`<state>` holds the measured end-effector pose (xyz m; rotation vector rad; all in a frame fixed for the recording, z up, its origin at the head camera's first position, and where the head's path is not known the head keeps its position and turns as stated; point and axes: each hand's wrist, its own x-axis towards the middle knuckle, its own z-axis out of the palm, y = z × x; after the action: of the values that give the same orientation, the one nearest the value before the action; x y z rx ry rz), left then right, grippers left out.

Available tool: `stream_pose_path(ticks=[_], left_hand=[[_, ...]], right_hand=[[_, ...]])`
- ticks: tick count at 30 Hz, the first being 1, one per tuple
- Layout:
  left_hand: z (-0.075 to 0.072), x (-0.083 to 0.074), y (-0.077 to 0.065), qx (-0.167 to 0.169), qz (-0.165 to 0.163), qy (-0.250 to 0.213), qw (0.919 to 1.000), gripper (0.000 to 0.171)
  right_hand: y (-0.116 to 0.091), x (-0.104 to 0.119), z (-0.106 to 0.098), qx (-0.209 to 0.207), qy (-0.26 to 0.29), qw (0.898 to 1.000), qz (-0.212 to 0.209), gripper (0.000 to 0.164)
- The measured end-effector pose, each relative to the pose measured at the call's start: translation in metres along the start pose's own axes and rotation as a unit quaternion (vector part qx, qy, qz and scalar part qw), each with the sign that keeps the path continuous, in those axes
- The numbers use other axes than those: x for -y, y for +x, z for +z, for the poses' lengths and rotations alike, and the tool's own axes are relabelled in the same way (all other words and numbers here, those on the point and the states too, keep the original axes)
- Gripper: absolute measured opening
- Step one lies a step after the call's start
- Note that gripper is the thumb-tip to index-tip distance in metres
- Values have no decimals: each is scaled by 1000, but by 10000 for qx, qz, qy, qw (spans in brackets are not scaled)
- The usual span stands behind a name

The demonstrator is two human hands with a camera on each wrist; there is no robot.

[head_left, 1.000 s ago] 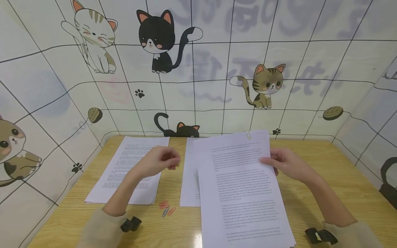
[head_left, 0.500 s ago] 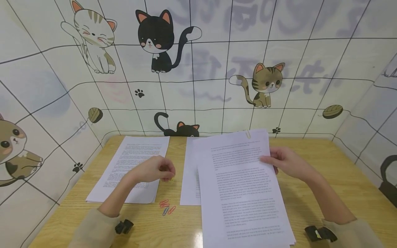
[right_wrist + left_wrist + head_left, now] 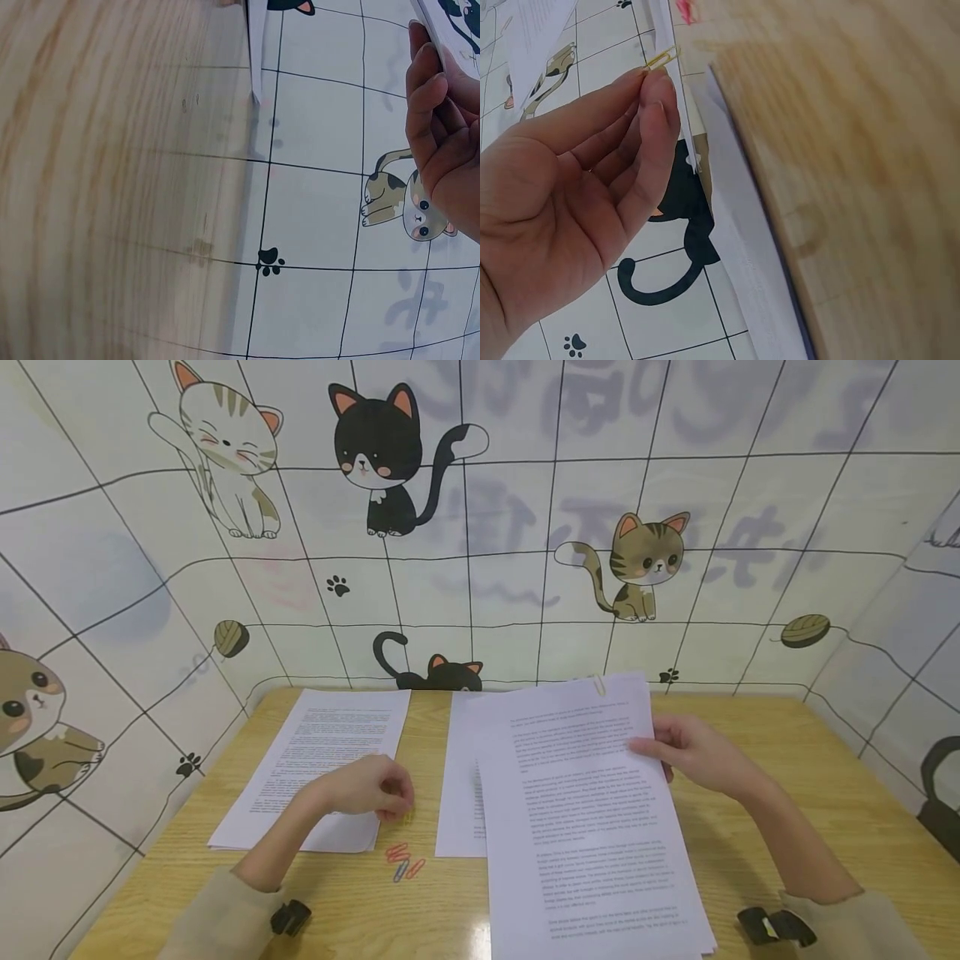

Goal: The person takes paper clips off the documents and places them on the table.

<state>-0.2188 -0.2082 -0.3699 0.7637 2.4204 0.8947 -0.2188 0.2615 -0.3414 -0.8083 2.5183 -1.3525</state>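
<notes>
My left hand pinches a yellow paper clip between thumb and fingertips. In the head view it is low over the table, beside the left stack of printed sheets and behind several loose paper clips, red and blue. My right hand grips the right edge of a raised sheaf of printed sheets, thumb in front and fingers behind. A pale yellow paper clip sits on the sheaf's top edge. The right wrist view shows the right hand with its fingers against the back of the sheaf.
Another printed stack lies on the wooden table, partly hidden behind the raised sheaf. A wall covering with cartoon cats rises behind the table and at both sides.
My left hand has moved down and slightly left with the yellow paper clip, toward the loose paper clips. The right hand and the sheaf stay almost in place.
</notes>
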Motion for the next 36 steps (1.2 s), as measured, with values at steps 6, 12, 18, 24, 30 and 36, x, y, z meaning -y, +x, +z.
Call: stream_pose_path(ticks=[6,12,18,24,30,36], left_hand=[[2,3,-3,5,13,-32,10000,6],[1,5,-3,-7,53,27,10000,5],[-2,6,-4,-71,-34,57,10000,3],[-4,7,-2,-226,28,41,9997,8],[-7,6,3,-448,224,-52,9987,13],[-5,0,8,-704,494,-285,9959,17]], right_hand=[[0,0,0,43,35,10000,-68,21],[-1,-2,-1,56,51,9999,-112,21],[0,-4,-1,-23,-44,10000,-29,20],[0,-2,0,-40,-84,10000,-21,20],[0,-1,1,-85,-77,9999,2,20],[0,-4,2,-159,-111,9998,3,18]])
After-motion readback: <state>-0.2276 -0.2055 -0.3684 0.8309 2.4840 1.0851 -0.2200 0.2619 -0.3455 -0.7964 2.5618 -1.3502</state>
